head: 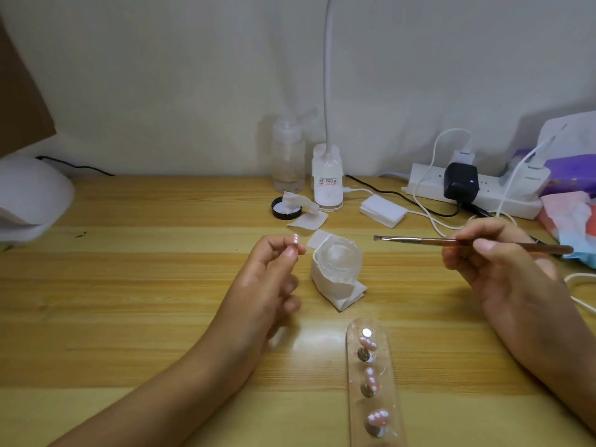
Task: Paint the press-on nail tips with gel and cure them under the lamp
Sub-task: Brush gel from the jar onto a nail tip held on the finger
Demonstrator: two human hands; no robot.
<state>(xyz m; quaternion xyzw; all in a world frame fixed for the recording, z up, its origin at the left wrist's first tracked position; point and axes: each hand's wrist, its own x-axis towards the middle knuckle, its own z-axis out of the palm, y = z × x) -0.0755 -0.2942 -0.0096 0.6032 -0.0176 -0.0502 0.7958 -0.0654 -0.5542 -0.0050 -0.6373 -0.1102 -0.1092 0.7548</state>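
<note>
Stand: 6 o'clock on the worktop; clear strip with three pink nail tips on pegs; near end cut off.
Left hand: 7 o'clock; thumb and forefinger pinch a single nail tip; other fingers curled, blurred.
Right hand: 4 o'clock; fingers grip a gel brush, bristles towards 9.
Gel jar: between the hands, wrapped in a white wipe.
Curing lamp: 9 o'clock, white, partly out of frame.

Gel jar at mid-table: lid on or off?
Off. The tissue-wrapped gel jar shows a bare, glossy top; a black lid lies upturned farther back, by the clear bottle.
</note>
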